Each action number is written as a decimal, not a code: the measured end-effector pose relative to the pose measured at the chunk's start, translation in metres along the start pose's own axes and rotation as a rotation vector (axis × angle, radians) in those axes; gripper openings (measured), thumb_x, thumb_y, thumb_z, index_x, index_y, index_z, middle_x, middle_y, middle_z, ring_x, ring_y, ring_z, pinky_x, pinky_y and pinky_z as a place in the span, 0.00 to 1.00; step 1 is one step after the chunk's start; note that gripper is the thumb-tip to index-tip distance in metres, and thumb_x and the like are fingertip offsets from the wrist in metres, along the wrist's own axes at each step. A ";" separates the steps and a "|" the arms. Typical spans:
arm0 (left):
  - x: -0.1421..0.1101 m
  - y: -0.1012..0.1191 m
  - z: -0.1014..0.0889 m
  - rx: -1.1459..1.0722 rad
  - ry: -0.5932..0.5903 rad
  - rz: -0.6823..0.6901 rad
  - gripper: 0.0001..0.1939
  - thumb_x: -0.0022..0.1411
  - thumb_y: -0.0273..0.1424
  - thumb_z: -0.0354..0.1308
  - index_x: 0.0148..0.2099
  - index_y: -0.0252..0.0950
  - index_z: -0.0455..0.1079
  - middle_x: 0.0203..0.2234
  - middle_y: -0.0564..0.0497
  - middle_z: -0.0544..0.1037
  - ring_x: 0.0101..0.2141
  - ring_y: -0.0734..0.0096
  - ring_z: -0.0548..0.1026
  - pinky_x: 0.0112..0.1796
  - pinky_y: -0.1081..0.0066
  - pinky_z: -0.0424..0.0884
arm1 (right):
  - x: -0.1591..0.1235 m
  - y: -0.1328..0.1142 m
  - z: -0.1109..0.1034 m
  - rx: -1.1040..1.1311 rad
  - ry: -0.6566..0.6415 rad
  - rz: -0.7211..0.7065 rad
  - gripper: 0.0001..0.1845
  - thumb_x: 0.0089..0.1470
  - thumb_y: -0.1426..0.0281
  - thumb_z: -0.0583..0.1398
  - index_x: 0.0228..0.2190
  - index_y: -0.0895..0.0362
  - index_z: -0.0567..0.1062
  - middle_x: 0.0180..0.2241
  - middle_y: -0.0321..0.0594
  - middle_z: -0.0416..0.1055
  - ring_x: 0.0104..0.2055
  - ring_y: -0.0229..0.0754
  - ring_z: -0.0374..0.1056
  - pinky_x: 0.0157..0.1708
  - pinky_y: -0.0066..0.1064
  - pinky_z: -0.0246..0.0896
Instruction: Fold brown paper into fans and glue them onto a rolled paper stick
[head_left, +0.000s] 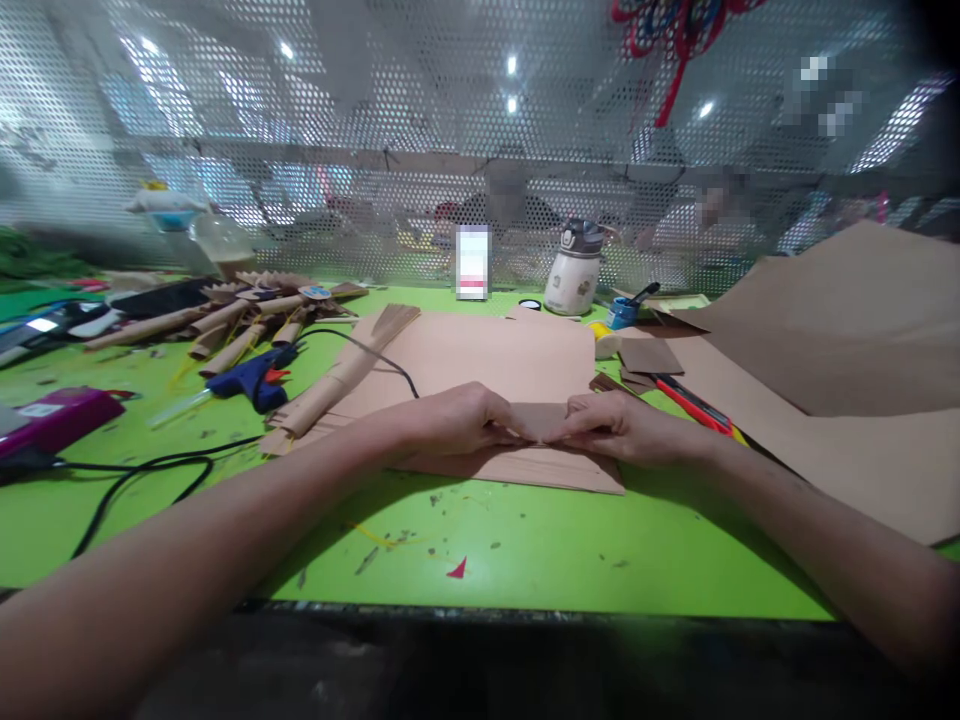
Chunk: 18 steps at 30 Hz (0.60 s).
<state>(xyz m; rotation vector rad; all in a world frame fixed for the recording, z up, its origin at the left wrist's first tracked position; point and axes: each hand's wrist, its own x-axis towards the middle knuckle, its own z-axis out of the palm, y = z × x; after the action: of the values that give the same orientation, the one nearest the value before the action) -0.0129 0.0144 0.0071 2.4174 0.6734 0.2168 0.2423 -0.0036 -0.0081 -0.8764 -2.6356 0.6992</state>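
A small piece of brown kraft paper (541, 418) lies between my hands, on top of larger brown paper sheets (495, 350). My left hand (466, 420) is closed, thumb and fingers pinching the near edge of the piece. From the other side, my right hand (626, 428) pinches the same edge, its fingertips close to the left ones. That edge looks folded or curled, but the fingers partly hide it. Left of my hands, a long rolled strip of brown paper (337, 385) lies slantwise across the sheets.
A blue glue gun (255, 380) and its black cable lie at left, near several paper rolls (232, 318). At right are a red utility knife (694, 403) and large brown paper (840, 330). A phone (472, 262) and a bottle (574, 270) stand behind, before a perforated screen.
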 end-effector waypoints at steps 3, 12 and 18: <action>-0.002 0.002 -0.002 0.050 -0.010 0.042 0.13 0.64 0.29 0.52 0.47 0.40 0.75 0.41 0.49 0.80 0.36 0.71 0.76 0.36 0.74 0.68 | -0.002 0.000 -0.001 -0.047 -0.023 -0.009 0.16 0.62 0.68 0.54 0.47 0.51 0.76 0.32 0.39 0.66 0.34 0.37 0.62 0.32 0.28 0.57; -0.009 0.000 0.002 0.359 0.069 0.238 0.14 0.65 0.30 0.50 0.50 0.43 0.74 0.38 0.49 0.81 0.34 0.71 0.76 0.34 0.73 0.68 | -0.004 0.000 0.001 -0.079 0.007 -0.033 0.14 0.62 0.69 0.54 0.45 0.50 0.77 0.31 0.38 0.65 0.33 0.37 0.61 0.31 0.28 0.57; -0.007 0.004 0.002 0.520 0.079 0.295 0.15 0.64 0.28 0.50 0.49 0.42 0.74 0.31 0.48 0.80 0.28 0.72 0.74 0.28 0.73 0.64 | -0.004 0.000 0.004 -0.135 0.041 -0.059 0.14 0.61 0.71 0.55 0.45 0.50 0.77 0.31 0.39 0.64 0.32 0.36 0.61 0.31 0.27 0.56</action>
<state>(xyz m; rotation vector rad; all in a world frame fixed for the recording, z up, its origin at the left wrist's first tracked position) -0.0166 0.0072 0.0083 3.0230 0.4401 0.2854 0.2442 -0.0078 -0.0118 -0.8352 -2.6851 0.4882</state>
